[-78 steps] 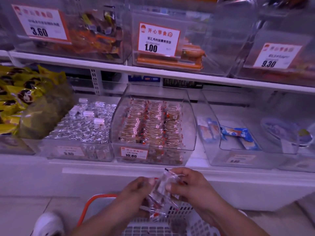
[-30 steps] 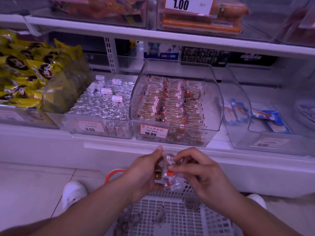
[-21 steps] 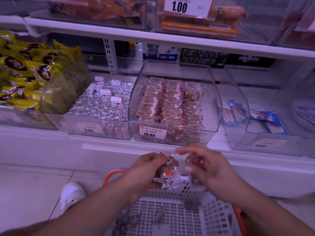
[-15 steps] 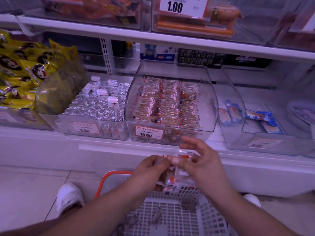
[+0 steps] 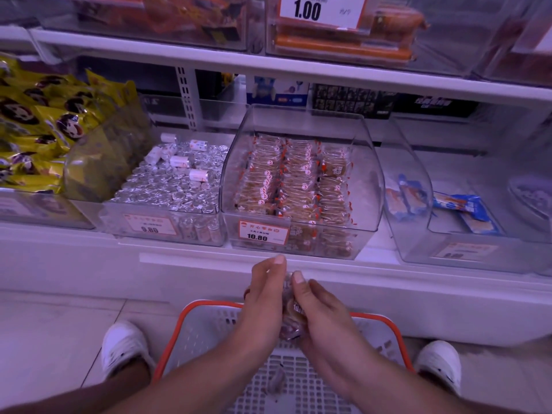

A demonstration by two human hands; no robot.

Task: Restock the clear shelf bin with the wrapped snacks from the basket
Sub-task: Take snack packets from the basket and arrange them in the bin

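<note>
Both hands meet above the white basket with the orange rim (image 5: 397, 330). My left hand (image 5: 264, 297) and my right hand (image 5: 321, 312) hold a small stack of clear-wrapped brown snacks (image 5: 291, 315) pressed between them, mostly hidden by the palms. Straight ahead on the lower shelf stands the clear shelf bin (image 5: 370, 180) with the 10.80 tag, its rows of the same wrapped snacks filling the left and middle; its right side is bare. A few loose snacks (image 5: 276, 383) lie on the basket floor.
To the left, a clear bin of silver-foil sweets (image 5: 173, 186) and a bin of yellow packets (image 5: 38, 127). To the right, a clear bin with blue packets (image 5: 466, 210). An upper shelf (image 5: 268, 64) overhangs the bins. My white shoes (image 5: 122, 348) flank the basket.
The hands have closed together and squared the snacks into a stack between the palms. The view has shifted slightly; the hands stay just above the basket.
</note>
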